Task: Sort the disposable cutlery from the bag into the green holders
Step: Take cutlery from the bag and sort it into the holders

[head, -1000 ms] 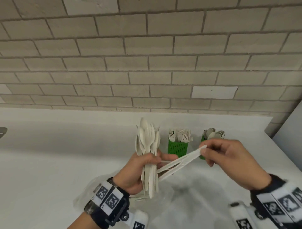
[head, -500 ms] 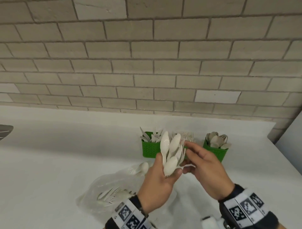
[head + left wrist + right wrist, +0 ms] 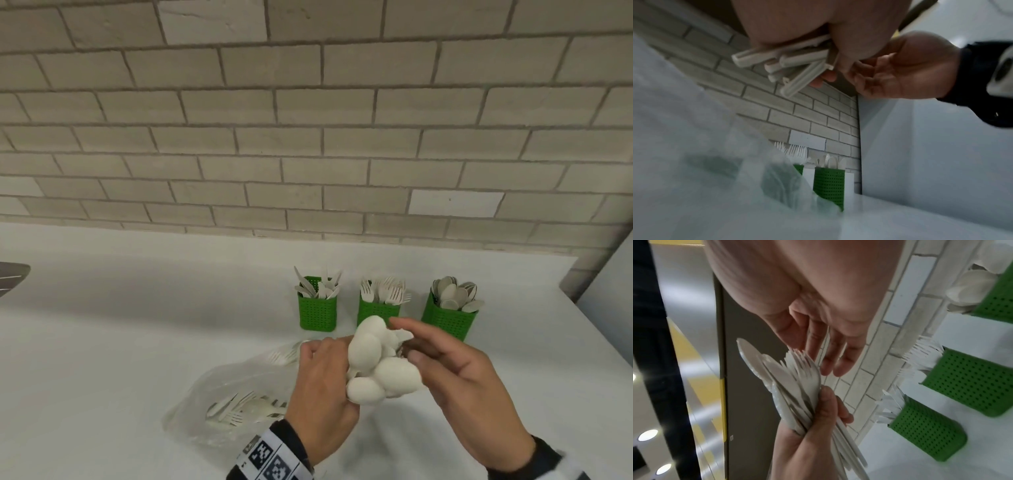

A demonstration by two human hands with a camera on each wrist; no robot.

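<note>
Cutlery bundle [image 3: 375,363]: we grip it by the handles in our left hand [image 3: 322,387], heads up, so the types can be told apart.
Right hand [image 3: 459,387]: fingers loose and straight at the fork tines, holding nothing, likely choosing a piece.
Green holders [image 3: 378,313]: just beyond on the counter [image 3: 120,325], one each for knives, forks, spoons.
Bag [image 3: 233,407]: beside our left wrist, more cutlery inside.

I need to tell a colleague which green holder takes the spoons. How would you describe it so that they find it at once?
Look at the white counter below the brick wall, where three green holders stand in a row. The spoon holder is the one at the right end. Rounded spoon bowls stick out of it, whereas the middle holder shows fork tines and the left holder knife blades.
</note>
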